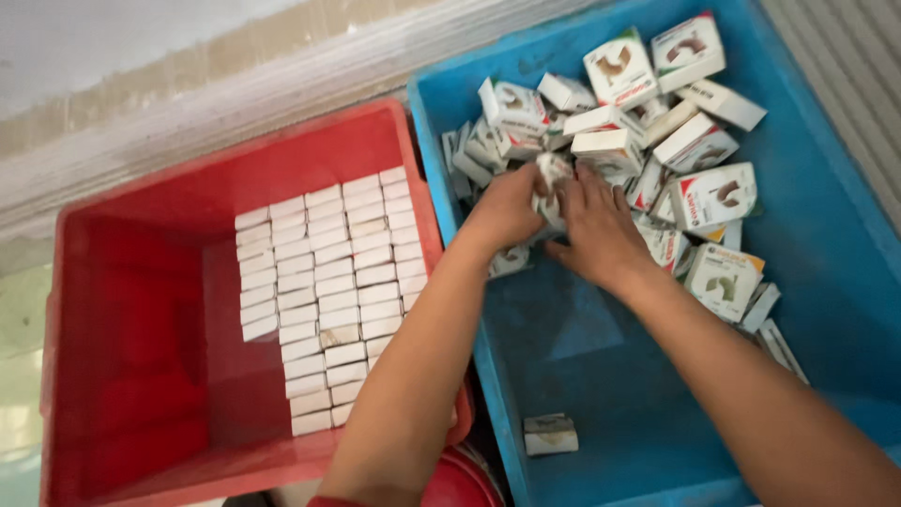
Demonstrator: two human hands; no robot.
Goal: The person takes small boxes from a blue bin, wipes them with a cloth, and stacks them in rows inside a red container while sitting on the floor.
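Note:
Both my hands reach into a blue plastic crate (826, 244) holding a loose heap of small white cartons (699, 141) with red and green print. My left hand (507, 211) and my right hand (596, 230) meet at the near edge of the heap, closed together around one small white carton (551, 188) held between them. To the left stands a red plastic crate (131, 310) in which several white cartons (328, 282) stand packed on edge in neat rows.
One carton (550, 435) lies alone on the blue crate's floor near its front. A pale wall and ledge (188, 103) run behind the crates. A red round object (460, 483) shows at the bottom edge between them.

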